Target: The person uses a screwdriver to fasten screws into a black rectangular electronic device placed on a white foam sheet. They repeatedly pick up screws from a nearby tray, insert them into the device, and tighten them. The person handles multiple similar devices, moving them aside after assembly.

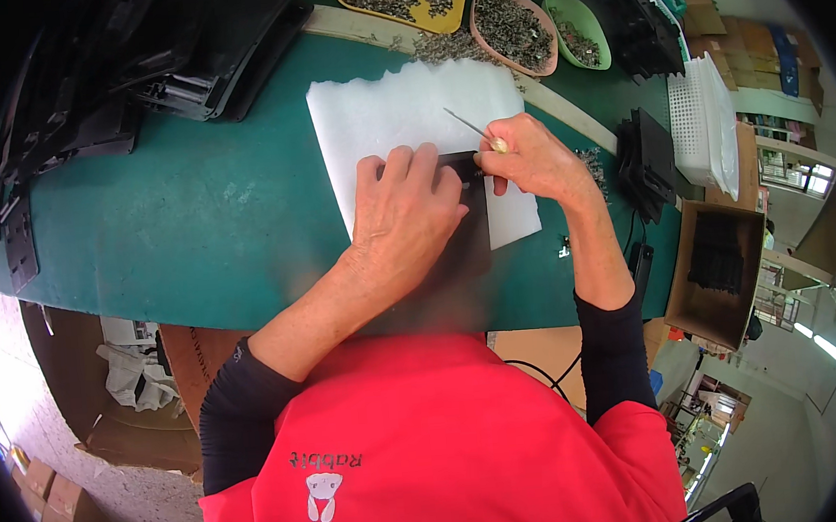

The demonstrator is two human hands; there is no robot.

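A flat black plastic panel (467,228) lies partly on a white foam sheet (407,102) and reaches back toward my body. My left hand (399,204) grips the panel, its bent fingers over the left side near the far end. In my closed right hand (532,161) is a screwdriver (498,146) with a pale yellowish handle. Its thin metal shaft points up and to the left, clear of the panel. The thumb and fingertips of the right hand are at the panel's far right corner. Whether they also pinch a small part there is hidden.
Small metal parts fill a yellow tray (463,1), a pink tray (548,43) and a green tray (599,30) along the far side. Black plastic parts (221,76) are piled at the left; more (646,163) stand right. A white basket (695,125) and cardboard box (717,313) flank the green table (173,230).
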